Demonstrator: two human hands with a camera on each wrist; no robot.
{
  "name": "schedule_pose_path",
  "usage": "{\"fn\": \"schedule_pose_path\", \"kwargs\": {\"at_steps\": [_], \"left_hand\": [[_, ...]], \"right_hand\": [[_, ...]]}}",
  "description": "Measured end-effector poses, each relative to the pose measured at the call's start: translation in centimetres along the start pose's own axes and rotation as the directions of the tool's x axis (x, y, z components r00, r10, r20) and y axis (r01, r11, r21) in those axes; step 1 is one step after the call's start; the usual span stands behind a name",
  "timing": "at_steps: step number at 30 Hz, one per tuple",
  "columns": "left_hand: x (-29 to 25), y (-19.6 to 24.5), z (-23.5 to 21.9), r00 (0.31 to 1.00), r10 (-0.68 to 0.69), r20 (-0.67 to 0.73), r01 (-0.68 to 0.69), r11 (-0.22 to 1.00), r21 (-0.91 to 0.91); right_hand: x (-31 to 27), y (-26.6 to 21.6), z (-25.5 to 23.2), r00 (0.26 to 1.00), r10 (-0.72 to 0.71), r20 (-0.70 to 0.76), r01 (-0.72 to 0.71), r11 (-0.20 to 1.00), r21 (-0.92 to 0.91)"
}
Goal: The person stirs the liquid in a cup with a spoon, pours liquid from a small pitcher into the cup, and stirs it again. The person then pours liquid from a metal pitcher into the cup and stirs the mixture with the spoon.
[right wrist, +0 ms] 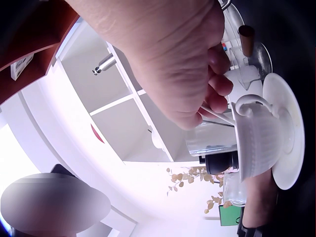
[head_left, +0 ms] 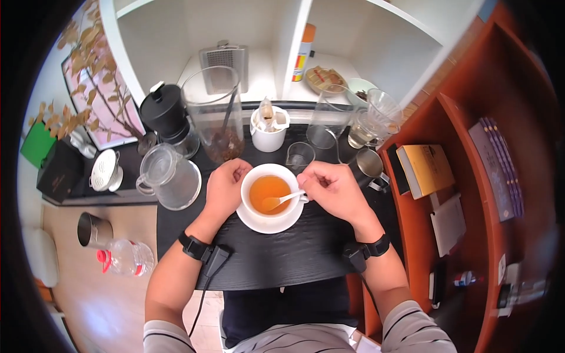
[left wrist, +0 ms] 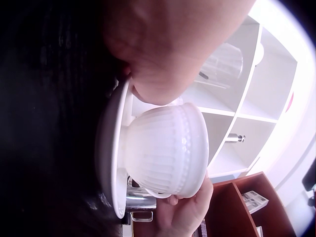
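Observation:
A white cup (head_left: 247, 203) holds amber liquid and stands on a white saucer (head_left: 272, 228). My right hand (head_left: 333, 187) is at the cup's right side, pinching the handle of a white spoon (head_left: 287, 199) whose bowl is in the liquid. The cup's looped handle (right wrist: 254, 101) shows just below those fingers in the right wrist view. On the cup's left, my left hand (head_left: 226, 187) has curled fingers and grips the saucer's edge; its fingertips are mostly hidden in the left wrist view.
Behind the cup stand a white mug (head_left: 269, 138) with a drip bag, a small glass beaker (head_left: 301, 156) and a tall glass cylinder (head_left: 213, 112). A lidded glass jug (head_left: 169, 179) is left, a metal pitcher (head_left: 368, 166) right. The wooden shelf (head_left: 421, 126) borders the right side.

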State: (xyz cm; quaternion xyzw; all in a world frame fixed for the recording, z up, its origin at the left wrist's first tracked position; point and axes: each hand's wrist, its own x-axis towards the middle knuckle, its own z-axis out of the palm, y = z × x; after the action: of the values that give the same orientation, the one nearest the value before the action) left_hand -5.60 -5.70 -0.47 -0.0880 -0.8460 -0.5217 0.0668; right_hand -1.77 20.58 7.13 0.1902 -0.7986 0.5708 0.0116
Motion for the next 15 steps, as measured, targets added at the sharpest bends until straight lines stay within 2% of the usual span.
{"fn": "schedule_pose_path", "kwargs": {"at_steps": [2, 7, 9, 10, 11, 13, 15], "left_hand": [[0.0, -0.1, 0.0, 1.000, -0.030, -0.001, 0.030, 0.999, -0.019], [0.0, -0.5, 0.1, 1.000, -0.006, 0.004, 0.006, 1.000, -0.024], [0.0, -0.8, 0.3, 1.000, 0.005, -0.022, -0.006, 0.999, -0.043], [0.1, -0.9, 0.4, 1.000, 0.008, -0.015, -0.009, 1.000, -0.030], [0.1, -1.1, 0.4, 1.000, 0.011, -0.014, -0.011, 0.998, -0.065], [0.1, -1.0, 0.3, 1.000, 0.016, -0.014, -0.018, 0.996, -0.083], [0.0, -0.8, 0.3, 0.999, 0.031, -0.013, -0.032, 0.995, -0.093]], "right_hand": [[-0.5, -0.5, -0.3, 0.999, -0.020, 0.027, 0.022, 0.998, -0.061], [-1.4, -0.5, -1.4, 0.992, -0.110, 0.054, 0.116, 0.988, -0.106], [-1.6, -0.6, -1.3, 0.955, -0.261, -0.141, 0.224, 0.947, -0.232], [-1.9, -0.4, -1.3, 0.952, -0.239, -0.192, 0.174, 0.937, -0.302], [-2.0, 0.1, -1.2, 0.950, -0.238, -0.201, 0.175, 0.941, -0.290], [-1.8, 1.5, -0.8, 0.829, -0.439, -0.348, 0.264, 0.854, -0.448], [-2.0, 2.5, -0.7, 0.842, -0.428, -0.327, 0.263, 0.856, -0.445]]}}
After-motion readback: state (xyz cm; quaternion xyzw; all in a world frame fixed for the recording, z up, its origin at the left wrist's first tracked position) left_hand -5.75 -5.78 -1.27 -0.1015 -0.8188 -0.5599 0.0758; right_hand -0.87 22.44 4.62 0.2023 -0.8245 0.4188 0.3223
